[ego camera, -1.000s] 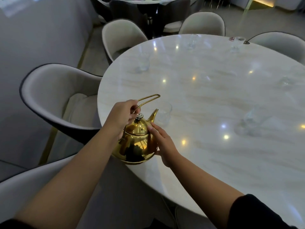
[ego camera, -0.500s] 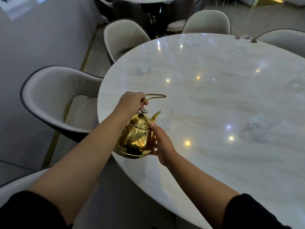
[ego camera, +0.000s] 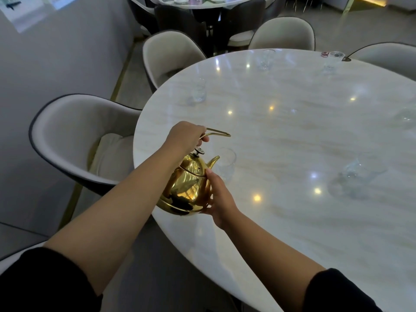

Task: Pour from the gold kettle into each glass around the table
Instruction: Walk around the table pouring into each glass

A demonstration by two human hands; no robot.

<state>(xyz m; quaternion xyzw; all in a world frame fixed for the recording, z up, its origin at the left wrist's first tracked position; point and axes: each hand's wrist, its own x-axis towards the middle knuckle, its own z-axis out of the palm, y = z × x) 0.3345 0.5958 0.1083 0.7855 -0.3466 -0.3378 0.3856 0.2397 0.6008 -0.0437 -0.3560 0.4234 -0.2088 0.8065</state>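
Observation:
The gold kettle (ego camera: pixel 188 188) hangs tilted over the near left edge of the round marble table (ego camera: pixel 292 136). My left hand (ego camera: pixel 185 136) grips its thin wire handle from above. My right hand (ego camera: pixel 217 195) cups the kettle's lower right side. Its spout points at a clear glass (ego camera: pixel 226 164) standing just beyond it, with the tip close to the rim. No stream of liquid is visible. More clear glasses stand around the table: one at the left (ego camera: pixel 199 91), two at the far edge (ego camera: pixel 265 59) (ego camera: pixel 332 61), and one at the right (ego camera: pixel 358 174).
Cream chairs with dark rims ring the table: one at the left (ego camera: pixel 74 136), others at the far side (ego camera: pixel 168 55) (ego camera: pixel 283 33). A grey wall runs along the left. A second set table (ego camera: pixel 202 1) stands at the back.
The kettle has risen and tipped further forward, bringing its spout closer to the near glass. Both hands kept their hold.

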